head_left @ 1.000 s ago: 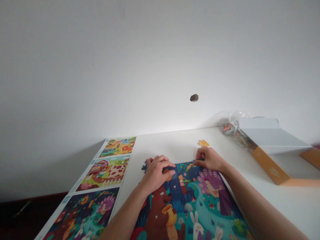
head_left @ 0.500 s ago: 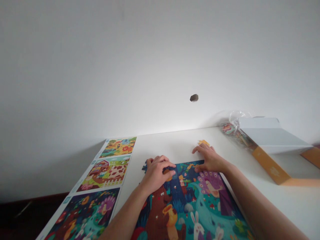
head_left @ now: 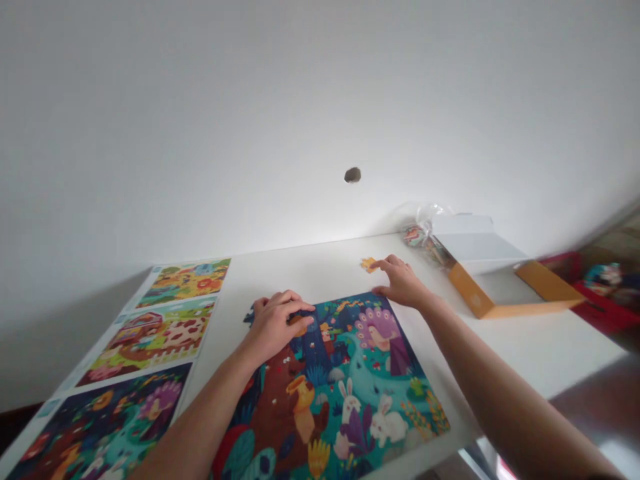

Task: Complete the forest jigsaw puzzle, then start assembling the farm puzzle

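A colourful forest puzzle [head_left: 345,387] with a bear, rabbits and a peacock lies flat on the white table. My left hand [head_left: 281,325] rests on its upper left part, fingers apart, holding nothing. At the puzzle's top right corner is my right hand [head_left: 397,280], thumb and fingers spread, the index fingertip by a small yellow piece [head_left: 369,264] behind the puzzle. A dark blue piece [head_left: 249,315] shows beside my left hand at the puzzle's top left, partly hidden by the fingers.
Three picture sheets line the left side: a yellow one [head_left: 185,281], a farm scene [head_left: 155,337] and a forest scene [head_left: 105,427]. An open orange and white box [head_left: 520,308] stands at the right, beside a clear bag of pieces [head_left: 425,237]. A red container [head_left: 607,313] is far right.
The view has shifted right and down, showing more of the puzzle and box. My right hand has moved outward to the puzzle's corner. My left hand stays on the puzzle's upper left.
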Demonstrator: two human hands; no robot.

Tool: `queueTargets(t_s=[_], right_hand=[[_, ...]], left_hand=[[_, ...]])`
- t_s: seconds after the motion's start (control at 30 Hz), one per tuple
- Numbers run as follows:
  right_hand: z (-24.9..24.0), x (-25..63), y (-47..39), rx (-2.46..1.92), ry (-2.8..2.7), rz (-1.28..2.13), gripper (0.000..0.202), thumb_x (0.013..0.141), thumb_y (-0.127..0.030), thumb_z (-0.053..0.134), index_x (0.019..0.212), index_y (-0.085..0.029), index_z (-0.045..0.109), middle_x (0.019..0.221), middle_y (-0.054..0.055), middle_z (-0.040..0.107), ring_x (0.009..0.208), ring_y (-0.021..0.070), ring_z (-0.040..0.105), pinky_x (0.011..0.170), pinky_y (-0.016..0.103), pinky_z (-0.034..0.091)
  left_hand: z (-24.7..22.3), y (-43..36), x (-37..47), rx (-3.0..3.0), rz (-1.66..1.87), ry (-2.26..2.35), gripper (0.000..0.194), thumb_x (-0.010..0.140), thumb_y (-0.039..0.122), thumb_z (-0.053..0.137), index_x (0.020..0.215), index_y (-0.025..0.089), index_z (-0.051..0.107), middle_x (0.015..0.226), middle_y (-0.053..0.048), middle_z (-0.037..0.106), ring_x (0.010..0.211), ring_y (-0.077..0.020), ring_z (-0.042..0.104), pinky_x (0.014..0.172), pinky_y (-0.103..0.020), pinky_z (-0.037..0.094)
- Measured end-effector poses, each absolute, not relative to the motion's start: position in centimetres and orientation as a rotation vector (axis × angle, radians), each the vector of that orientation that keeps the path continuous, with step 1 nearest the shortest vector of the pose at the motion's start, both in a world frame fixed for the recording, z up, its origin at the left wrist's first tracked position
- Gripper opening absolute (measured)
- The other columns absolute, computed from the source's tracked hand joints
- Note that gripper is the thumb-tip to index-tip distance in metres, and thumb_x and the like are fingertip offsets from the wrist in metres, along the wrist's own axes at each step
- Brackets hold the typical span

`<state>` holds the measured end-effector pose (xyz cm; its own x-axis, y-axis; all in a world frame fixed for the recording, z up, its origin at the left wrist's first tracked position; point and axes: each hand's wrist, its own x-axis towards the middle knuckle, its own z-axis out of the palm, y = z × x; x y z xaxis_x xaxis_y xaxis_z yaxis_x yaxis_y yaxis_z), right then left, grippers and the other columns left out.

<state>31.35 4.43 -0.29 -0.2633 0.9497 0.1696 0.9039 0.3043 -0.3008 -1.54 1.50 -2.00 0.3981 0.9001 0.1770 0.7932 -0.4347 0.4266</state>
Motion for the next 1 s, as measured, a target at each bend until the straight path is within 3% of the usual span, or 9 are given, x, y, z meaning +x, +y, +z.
queueTargets(t_s=[0.1,0.23,0.47,0.6,0.7,0.8,1.0], right_hand=[[-0.1,34.7,2.5,-1.647,-2.361,0.221,0.042,0.086,-0.029,0.070,0.125,-0.021,0.058,0.118,0.012,0.055,0.108,0.0265,0.052,0.097,0.038,0.038],[-0.8,38.2,-0.5,-1.618,-2.521,0.238,0.045,0.097,-0.028,0.052,0.141,-0.031,0.044,0.142,0.008,0.044,0.125,0.0284,0.041,0.102,0.046,0.035],[-0.9,39.6,-4.6,-1.579,-2.563,0.313,0.050,0.098,-0.024,0.046,0.146,-0.034,0.035,0.149,0.004,0.036,0.131,0.0270,0.036,0.104,0.047,0.033],[-1.5,39.4,-6.2,-1.570,-2.442,0.230,0.040,0.100,-0.026,0.042,0.141,-0.030,0.044,0.142,0.005,0.045,0.122,0.0261,0.042,0.100,0.045,0.037],[-2.1,38.6,-5.5,-1.605,-2.304,0.171,0.029,0.099,-0.025,0.043,0.124,-0.025,0.058,0.125,0.008,0.056,0.110,0.0250,0.049,0.097,0.040,0.039],[-2.5,37.3,-3.6,-1.696,-2.176,0.121,0.021,0.099,-0.026,0.045,0.110,-0.022,0.062,0.108,0.008,0.059,0.099,0.0226,0.054,0.089,0.034,0.042],[-2.7,35.4,0.3,-1.919,-1.995,0.112,0.028,0.099,-0.036,0.047,0.123,-0.022,0.054,0.109,0.006,0.059,0.084,0.0196,0.060,0.073,0.029,0.043]], left_hand=[[-2.8,2.2,-1.8,2.425,0.578,1.488,0.020,0.082,0.044,0.063,0.098,0.036,0.072,0.107,0.001,0.064,0.105,-0.0231,0.057,0.096,-0.041,0.029],[-3.2,2.8,-2.1,2.463,0.581,1.460,0.022,0.081,0.048,0.062,0.098,0.037,0.071,0.107,0.002,0.064,0.105,-0.0228,0.057,0.094,-0.038,0.033],[-3.2,2.9,-2.2,2.486,0.577,1.448,0.028,0.083,0.053,0.056,0.099,0.035,0.071,0.108,0.000,0.064,0.104,-0.0231,0.057,0.095,-0.038,0.036],[-3.1,2.9,-2.2,2.489,0.588,1.437,0.027,0.083,0.052,0.056,0.097,0.034,0.072,0.106,0.001,0.064,0.102,-0.0229,0.058,0.093,-0.037,0.038],[-3.1,2.9,-2.2,2.482,0.589,1.431,0.028,0.083,0.053,0.056,0.097,0.034,0.072,0.105,0.001,0.064,0.102,-0.0226,0.059,0.092,-0.036,0.039],[-3.2,3.0,-2.1,2.478,0.569,1.439,0.029,0.083,0.052,0.056,0.097,0.033,0.072,0.106,0.000,0.065,0.101,-0.0220,0.059,0.091,-0.035,0.039],[-2.6,2.8,-2.7,2.478,0.525,1.426,0.027,0.083,0.052,0.058,0.096,0.034,0.073,0.110,0.001,0.065,0.102,-0.0223,0.059,0.094,-0.037,0.036]])
